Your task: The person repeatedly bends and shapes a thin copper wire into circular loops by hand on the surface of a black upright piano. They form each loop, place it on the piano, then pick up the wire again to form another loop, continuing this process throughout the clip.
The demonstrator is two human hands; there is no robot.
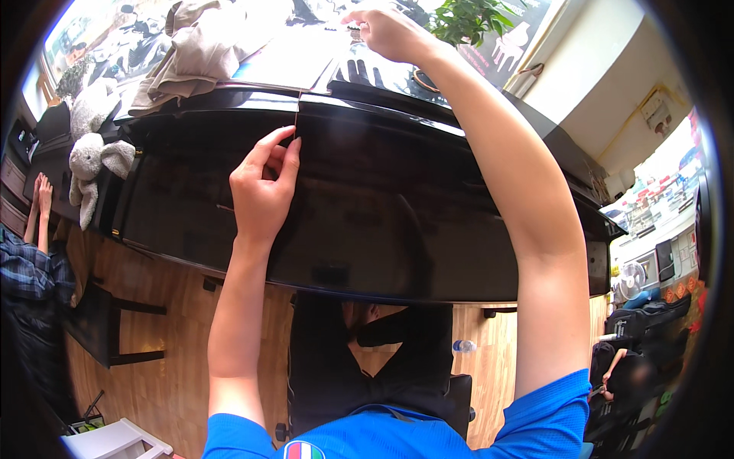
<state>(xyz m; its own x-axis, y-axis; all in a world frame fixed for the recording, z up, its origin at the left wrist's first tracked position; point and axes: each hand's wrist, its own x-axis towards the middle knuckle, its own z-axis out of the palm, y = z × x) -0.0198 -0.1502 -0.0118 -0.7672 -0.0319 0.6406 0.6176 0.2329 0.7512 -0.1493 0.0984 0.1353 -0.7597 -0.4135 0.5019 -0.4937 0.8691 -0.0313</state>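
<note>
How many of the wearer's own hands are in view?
2: the left hand is in front of the glossy black panel; the right hand is higher in view, left of the green plant. Neither is hidden.

The person's left hand is at the front of a glossy black piano, thumb and forefinger nearly together at a thin strand. The right hand reaches over the far top, near a leafy plant; what its fingertips touch is unclear. Beige cloth lies on the far left, and a grey plush toy sits at the left end. Farther left, another person's hands rest close together.
</note>
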